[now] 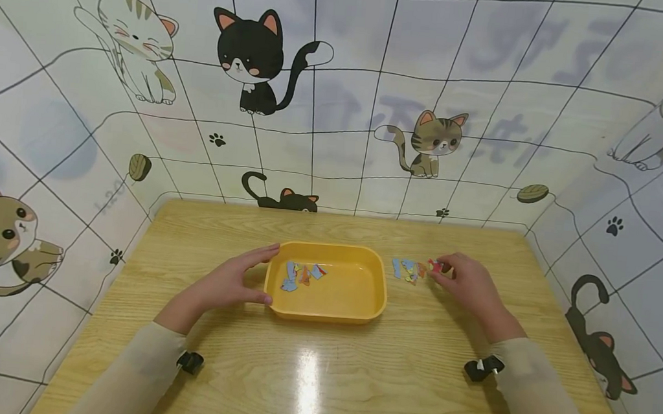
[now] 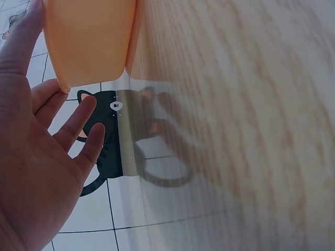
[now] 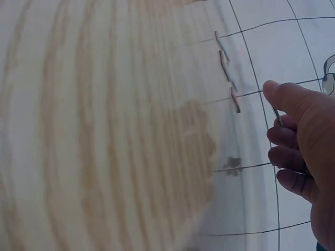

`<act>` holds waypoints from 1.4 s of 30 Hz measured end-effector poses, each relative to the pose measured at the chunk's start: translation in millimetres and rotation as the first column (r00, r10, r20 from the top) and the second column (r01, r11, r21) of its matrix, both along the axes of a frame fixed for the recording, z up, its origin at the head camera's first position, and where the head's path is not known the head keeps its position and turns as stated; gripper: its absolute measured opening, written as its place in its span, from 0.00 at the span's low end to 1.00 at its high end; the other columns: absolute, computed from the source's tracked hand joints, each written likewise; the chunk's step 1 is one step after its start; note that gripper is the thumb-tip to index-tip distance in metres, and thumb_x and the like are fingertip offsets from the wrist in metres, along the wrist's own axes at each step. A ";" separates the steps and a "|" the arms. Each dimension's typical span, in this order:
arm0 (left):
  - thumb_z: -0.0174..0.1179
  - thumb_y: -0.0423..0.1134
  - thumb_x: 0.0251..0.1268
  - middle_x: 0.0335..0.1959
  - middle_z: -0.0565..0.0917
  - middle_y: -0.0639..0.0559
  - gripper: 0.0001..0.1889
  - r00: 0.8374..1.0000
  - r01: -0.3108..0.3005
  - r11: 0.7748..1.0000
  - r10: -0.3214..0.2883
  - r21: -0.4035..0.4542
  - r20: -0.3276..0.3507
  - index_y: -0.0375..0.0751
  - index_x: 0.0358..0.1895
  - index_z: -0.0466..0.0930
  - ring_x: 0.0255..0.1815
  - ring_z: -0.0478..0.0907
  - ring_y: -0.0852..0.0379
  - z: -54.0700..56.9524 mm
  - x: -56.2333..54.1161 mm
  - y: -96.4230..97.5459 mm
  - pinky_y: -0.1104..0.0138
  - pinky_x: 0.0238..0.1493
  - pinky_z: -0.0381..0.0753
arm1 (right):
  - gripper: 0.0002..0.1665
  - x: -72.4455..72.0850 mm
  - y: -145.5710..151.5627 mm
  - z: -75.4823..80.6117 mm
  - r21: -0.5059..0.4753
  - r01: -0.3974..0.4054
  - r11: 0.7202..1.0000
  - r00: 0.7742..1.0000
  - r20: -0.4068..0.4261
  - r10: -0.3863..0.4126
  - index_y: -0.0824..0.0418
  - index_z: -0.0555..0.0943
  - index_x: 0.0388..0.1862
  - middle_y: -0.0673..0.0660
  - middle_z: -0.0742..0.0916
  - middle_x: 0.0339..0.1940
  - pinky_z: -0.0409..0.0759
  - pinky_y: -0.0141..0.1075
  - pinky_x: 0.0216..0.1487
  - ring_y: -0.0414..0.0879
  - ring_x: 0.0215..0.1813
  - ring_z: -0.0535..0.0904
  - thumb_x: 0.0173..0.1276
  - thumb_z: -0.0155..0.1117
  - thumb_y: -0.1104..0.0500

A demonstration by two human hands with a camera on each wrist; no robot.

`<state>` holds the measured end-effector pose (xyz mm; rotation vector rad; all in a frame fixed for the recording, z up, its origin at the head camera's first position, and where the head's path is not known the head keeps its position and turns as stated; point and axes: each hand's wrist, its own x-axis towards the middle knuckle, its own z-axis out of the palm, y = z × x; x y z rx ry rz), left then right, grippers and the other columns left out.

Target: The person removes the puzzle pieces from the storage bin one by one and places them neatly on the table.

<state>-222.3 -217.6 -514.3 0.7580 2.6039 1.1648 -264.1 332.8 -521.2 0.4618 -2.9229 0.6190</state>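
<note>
My left hand [image 1: 232, 282] spreads along the left end of a shallow yellow tray [image 1: 335, 306], touching its rim at the far and near corners. In the left wrist view, that hand's fingers are extended and some touch the tray's edge [image 2: 91, 42]. Several small cut-out jigsaw pieces [image 1: 305, 275], light blue and orange, lie in the tray's left half. To the right of the tray, my right hand [image 1: 468, 284] pinches a red jigsaw piece [image 1: 434, 266] between thumb and fingers. Only its thin edge [image 3: 277, 116] shows in the right wrist view.
A row of light blue and orange pieces [image 1: 408, 269] lies between the tray and my right hand. All stand on a wood-grain table [image 1: 248, 369]. Walls with cat drawings [image 1: 345, 104] rise behind the table and at both sides.
</note>
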 end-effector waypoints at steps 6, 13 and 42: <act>0.86 0.47 0.60 0.91 0.58 0.55 0.56 1.000 0.002 1.000 -0.002 0.001 -0.001 0.48 0.89 0.62 0.84 0.66 0.39 -0.7 -0.2 -0.4 0.32 0.83 0.58 | 0.20 -4.1 2.7 -7.5 0.015 0.023 1.000 0.998 0.059 -0.024 0.66 0.89 0.55 0.57 0.90 0.43 0.84 0.53 0.45 0.52 0.41 0.84 0.75 0.78 0.52; 0.86 0.47 0.59 0.91 0.58 0.55 0.56 1.000 -0.004 1.000 0.004 0.000 0.004 0.48 0.89 0.62 0.86 0.64 0.39 0.3 0.7 -0.3 0.33 0.83 0.58 | 0.20 -8.6 2.8 -13.0 0.037 0.028 0.999 0.994 0.103 -0.032 0.66 0.89 0.55 0.58 0.90 0.44 0.85 0.57 0.48 0.54 0.44 0.86 0.76 0.78 0.51; 0.85 0.49 0.60 0.91 0.58 0.56 0.56 1.000 0.003 1.000 -0.003 -0.001 -0.004 0.48 0.89 0.63 0.84 0.66 0.40 -0.6 0.1 -1.0 0.33 0.83 0.59 | 0.18 -16.4 1.4 -18.5 0.049 0.019 0.999 0.994 0.104 -0.024 0.66 0.90 0.50 0.54 0.88 0.36 0.83 0.54 0.44 0.50 0.38 0.83 0.75 0.79 0.52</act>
